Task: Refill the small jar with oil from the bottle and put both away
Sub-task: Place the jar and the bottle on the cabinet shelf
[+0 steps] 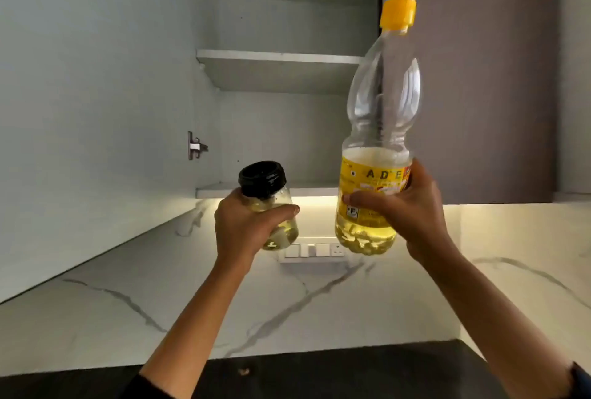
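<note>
My left hand (243, 229) grips a small clear jar (287, 229) with a black lid, yellow oil inside it. In my right hand (412, 210) is a tall clear plastic oil bottle (380, 104) with a yellow cap and yellow label, roughly a third full. Both are held upright in the air, side by side, in front of an open wall cabinet. The jar sits level with the cabinet's bottom shelf (224, 189); the bottle's top reaches above the middle shelf (278, 56).
The cabinet door (96, 110) stands open at the left, with a metal hinge (195, 145) on its inner edge. A white marble backsplash (287, 296) with a switch panel (315, 251) lies below. A dark countertop (319, 373) runs along the bottom. A purple-grey closed cabinet (473, 78) is at right.
</note>
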